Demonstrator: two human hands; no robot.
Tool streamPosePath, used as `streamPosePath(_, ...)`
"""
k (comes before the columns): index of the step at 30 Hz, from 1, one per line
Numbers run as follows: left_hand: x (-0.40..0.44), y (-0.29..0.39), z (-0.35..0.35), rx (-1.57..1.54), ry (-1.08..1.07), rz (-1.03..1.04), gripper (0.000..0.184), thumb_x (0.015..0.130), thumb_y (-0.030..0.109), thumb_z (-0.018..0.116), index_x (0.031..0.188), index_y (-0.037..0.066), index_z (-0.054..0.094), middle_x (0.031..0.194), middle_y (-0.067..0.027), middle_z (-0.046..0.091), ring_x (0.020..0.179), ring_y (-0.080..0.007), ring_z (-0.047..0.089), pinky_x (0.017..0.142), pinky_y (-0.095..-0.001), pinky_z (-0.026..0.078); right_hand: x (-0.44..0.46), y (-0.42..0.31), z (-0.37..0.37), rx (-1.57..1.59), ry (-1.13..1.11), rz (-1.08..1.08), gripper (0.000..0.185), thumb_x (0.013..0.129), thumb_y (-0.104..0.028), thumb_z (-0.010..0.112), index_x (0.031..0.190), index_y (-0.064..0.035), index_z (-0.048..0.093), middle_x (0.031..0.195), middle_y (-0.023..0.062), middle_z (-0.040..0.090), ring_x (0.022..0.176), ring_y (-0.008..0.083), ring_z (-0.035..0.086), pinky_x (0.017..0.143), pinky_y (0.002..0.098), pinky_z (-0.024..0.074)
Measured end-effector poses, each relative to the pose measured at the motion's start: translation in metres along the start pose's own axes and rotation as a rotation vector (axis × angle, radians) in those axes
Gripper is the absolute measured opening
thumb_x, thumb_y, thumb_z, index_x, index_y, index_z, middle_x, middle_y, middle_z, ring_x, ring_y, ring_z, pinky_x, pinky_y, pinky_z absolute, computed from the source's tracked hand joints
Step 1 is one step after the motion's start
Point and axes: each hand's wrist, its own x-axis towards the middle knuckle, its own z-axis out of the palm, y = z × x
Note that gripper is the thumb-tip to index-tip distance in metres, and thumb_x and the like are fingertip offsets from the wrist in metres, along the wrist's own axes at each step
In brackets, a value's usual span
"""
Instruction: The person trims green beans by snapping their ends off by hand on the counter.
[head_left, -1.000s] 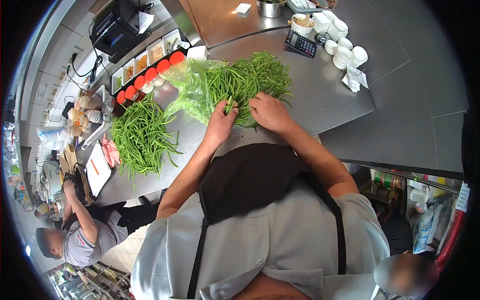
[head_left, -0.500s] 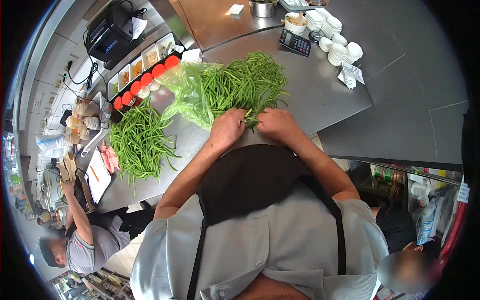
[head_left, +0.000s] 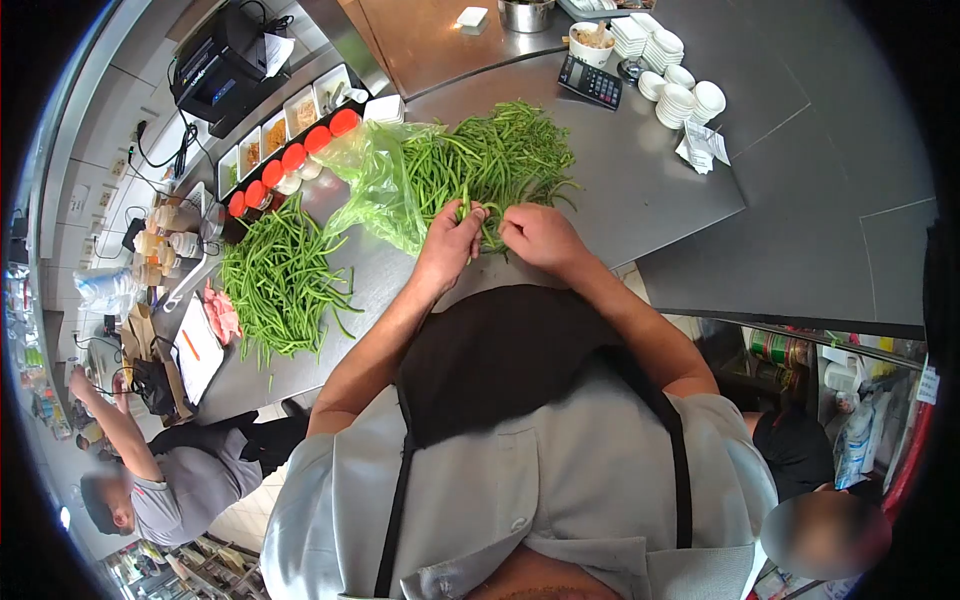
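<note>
Gray metal surface [head_left: 660, 180] at your waist: your left hand [head_left: 450, 242] pinches green beans [head_left: 464, 204] in its grip, best held lightly, ends level; your right hand [head_left: 545, 238] curls just beside, its hold hidden. Just beyond lies the bean pile [head_left: 500, 150], touching a green plastic bag [head_left: 385, 190]; farther off, a calculator [head_left: 590, 82].

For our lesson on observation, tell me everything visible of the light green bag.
The bag is thin, translucent and light green, apparently plastic, with shiny creases. It lies crumpled on the metal counter between a left pile of green beans and a right pile, which meets its right side. Its upper part is near red-lidded jars. The left hand is beside its lower end; whether they touch is unclear.
</note>
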Motion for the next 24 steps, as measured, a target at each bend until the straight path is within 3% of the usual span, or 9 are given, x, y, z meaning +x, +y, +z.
streamPosePath(2,-0.003,0.005,-0.001,0.123,-0.091,-0.089,0.015,0.107,0.018,0.059,0.112,0.004,0.057,0.074,0.0004,0.056,0.057,-0.0087,0.049,0.052,-0.0249,0.04,-0.005,-0.011,-0.002,-0.049,-0.011,-0.032,0.017,0.091,-0.02,0.064,0.085,-0.0037,0.066,0.084,0.0189,0.066,0.08,0.0428,0.064,0.071,0.0509,0.0526)
streamPosePath(4,-0.01,0.013,0.004,0.229,-0.138,-0.176,0.015,0.107,0.017,0.059,0.113,0.003,0.057,0.075,0.0002,0.057,0.057,-0.0093,0.05,0.051,-0.0253,0.041,-0.005,-0.005,0.002,-0.044,-0.017,-0.038,0.017,0.09,-0.019,0.063,0.085,-0.0036,0.066,0.083,0.0181,0.066,0.079,0.042,0.065,0.07,0.0516,0.0526)
streamPosePath(8,-0.002,-0.001,-0.004,-0.153,-0.038,-0.153,0.01,0.105,0.013,0.059,0.112,0.006,0.057,0.076,-0.0007,0.059,0.059,-0.0113,0.052,0.052,-0.0269,0.043,-0.003,-0.002,-0.001,-0.058,-0.022,0.013,0.016,0.089,-0.019,0.063,0.084,-0.0036,0.065,0.085,0.0173,0.066,0.08,0.0413,0.066,0.071,0.0518,0.0528)
streamPosePath(11,0.001,0.001,-0.015,-0.54,0.09,-0.205,0.008,0.105,0.013,0.057,0.112,0.009,0.058,0.079,-0.0023,0.061,0.062,-0.0131,0.053,0.057,-0.0295,0.046,-0.003,0.01,-0.007,-0.208,-0.038,0.125,0.014,0.088,-0.018,0.063,0.093,-0.0069,0.071,0.086,0.0185,0.067,0.082,0.043,0.066,0.073,0.0517,0.0536)
streamPosePath(14,0.001,0.004,-0.024,-0.65,0.054,-0.204,0.008,0.105,0.011,0.055,0.113,0.008,0.057,0.079,-0.0031,0.059,0.063,-0.0141,0.053,0.059,-0.0317,0.046,-0.011,0.036,0.006,-0.139,0.089,0.03,0.021,0.092,-0.019,0.064,0.107,-0.0067,0.074,0.089,0.0129,0.072,0.076,0.0317,0.067,0.071,0.0433,0.0527)
streamPosePath(17,0.001,0.006,-0.022,-0.654,0.08,-0.199,0.009,0.105,0.011,0.055,0.114,0.007,0.056,0.08,-0.0031,0.059,0.063,-0.0144,0.053,0.06,-0.0319,0.046,-0.004,0.005,-0.003,0.458,-0.22,0.411,0.026,0.097,-0.022,0.065,0.115,-0.0053,0.074,0.089,0.0035,0.07,0.074,0.0167,0.062,0.07,0.0334,0.051)
streamPosePath(20,0.0,0.005,-0.017,-0.636,0.08,-0.186,0.011,0.105,0.011,0.055,0.115,0.006,0.057,0.08,-0.0031,0.06,0.063,-0.0145,0.053,0.06,-0.0319,0.046,-0.002,0.005,0.008,0.573,-0.272,0.442,0.026,0.1,-0.024,0.066,0.112,-0.0022,0.072,0.088,-0.0007,0.066,0.075,0.0088,0.056,0.069,0.0268,0.0471)
streamPosePath(24,-0.002,0.003,-0.02,-0.601,0.047,-0.172,0.013,0.105,0.01,0.055,0.117,0.006,0.058,0.081,-0.003,0.06,0.064,-0.0146,0.053,0.061,-0.032,0.046,-0.003,-0.001,0.005,0.587,-0.307,0.465,0.019,0.099,-0.02,0.067,0.106,-0.0022,0.068,0.088,0.0,0.067,0.074,0.0092,0.056,0.068,0.027,0.0467)
